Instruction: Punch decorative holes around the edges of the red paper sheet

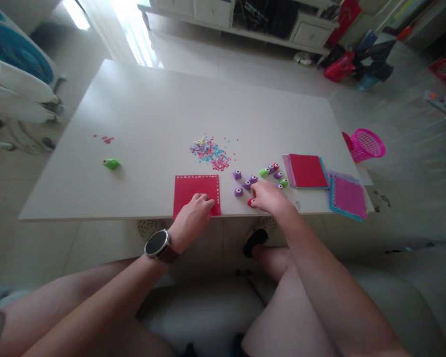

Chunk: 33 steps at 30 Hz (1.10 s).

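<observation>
A square sheet of red paper (186, 191) lies at the table's front edge, with small punched holes along its top and right sides. My left hand (195, 213), a watch on its wrist, rests on the sheet with curled fingers pressing it down. My right hand (269, 197) is closed among several small craft punches, its fingertips at a red craft punch (250, 202); the fingers partly hide what they grip. Purple punches (238, 192) stand just left of it, and green punches (283, 183) lie beyond and to its right.
A pile of colourful punched paper bits (211, 152) lies mid-table. To the right are a stack of red paper (308, 171) and punched pink and blue sheets (348, 196). At left lie a green punch (111, 163) and red bits (107, 140). A pink basket (367, 145) stands beyond the right edge.
</observation>
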### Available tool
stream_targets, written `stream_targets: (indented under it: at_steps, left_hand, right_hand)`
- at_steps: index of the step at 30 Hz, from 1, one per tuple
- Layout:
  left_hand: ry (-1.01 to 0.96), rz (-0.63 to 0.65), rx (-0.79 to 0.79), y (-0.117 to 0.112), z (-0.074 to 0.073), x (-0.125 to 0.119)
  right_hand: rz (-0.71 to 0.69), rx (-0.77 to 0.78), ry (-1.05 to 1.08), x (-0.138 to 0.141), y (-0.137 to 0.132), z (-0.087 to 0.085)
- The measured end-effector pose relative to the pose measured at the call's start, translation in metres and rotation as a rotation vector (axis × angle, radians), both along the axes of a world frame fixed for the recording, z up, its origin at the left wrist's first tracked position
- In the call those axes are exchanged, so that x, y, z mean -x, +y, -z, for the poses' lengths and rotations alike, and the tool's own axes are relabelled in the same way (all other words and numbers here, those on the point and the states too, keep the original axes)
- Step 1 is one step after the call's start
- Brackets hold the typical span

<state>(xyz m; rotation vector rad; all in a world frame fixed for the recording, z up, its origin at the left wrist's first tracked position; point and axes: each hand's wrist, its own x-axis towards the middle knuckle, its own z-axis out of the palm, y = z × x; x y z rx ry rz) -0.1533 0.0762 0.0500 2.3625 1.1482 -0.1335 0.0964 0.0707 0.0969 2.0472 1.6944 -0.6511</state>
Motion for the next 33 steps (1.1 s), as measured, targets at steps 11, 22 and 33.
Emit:
stream_targets:
  at_steps: [11, 22, 33]
  left_hand:
    - [-0.093, -0.008, 0.002, 0.002, 0.010, 0.000]
    - [-0.163, 0.011, -0.033, 0.005, 0.019, 0.001]
    - [-0.211, 0.012, -0.020, 0.005, 0.019, 0.000]
  right_hand:
    - [-0.055, 0.003, -0.004, 0.017, -0.002, -0.001]
    - [-0.050, -0.197, 0.473, 0.035, 0.000, 0.015]
    - [0.026, -0.182, 0.509, 0.042, 0.003, 0.017]
